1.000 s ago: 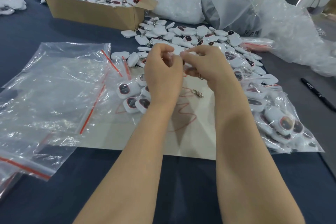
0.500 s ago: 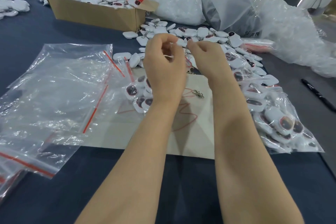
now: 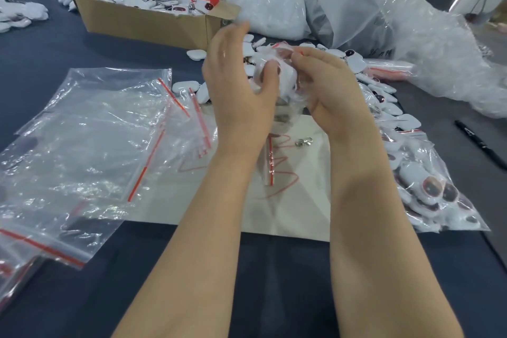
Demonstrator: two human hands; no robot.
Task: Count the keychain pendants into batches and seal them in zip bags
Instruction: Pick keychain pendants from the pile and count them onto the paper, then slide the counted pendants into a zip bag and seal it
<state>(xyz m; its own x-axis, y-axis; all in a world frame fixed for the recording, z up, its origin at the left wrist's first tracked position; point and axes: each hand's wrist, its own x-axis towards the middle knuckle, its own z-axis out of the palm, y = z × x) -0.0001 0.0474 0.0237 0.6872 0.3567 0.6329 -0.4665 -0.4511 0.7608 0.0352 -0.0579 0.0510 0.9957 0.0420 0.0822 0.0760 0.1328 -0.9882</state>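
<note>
Seemingly sealing filled zip bag (image 3: 277, 74), clamped in curled grip of right hand (image 3: 329, 88); left hand (image 3: 238, 85) fingers straight, thumb pressing. Next, likely: pinching zip fully closed.

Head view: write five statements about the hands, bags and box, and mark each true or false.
1. The cardboard box holds white pendants. True.
2. The black marker lies inside the box. False: it lies on the table at the far right.
3. A loose metal clasp lies on the paper sheet. True.
4. Both hands rest flat on the table. False: the left hand and right hand are raised, with a small bag of pendants between them.
5. The empty zip bags are stacked in the box. False: they lie on the table, left of the left hand.
</note>
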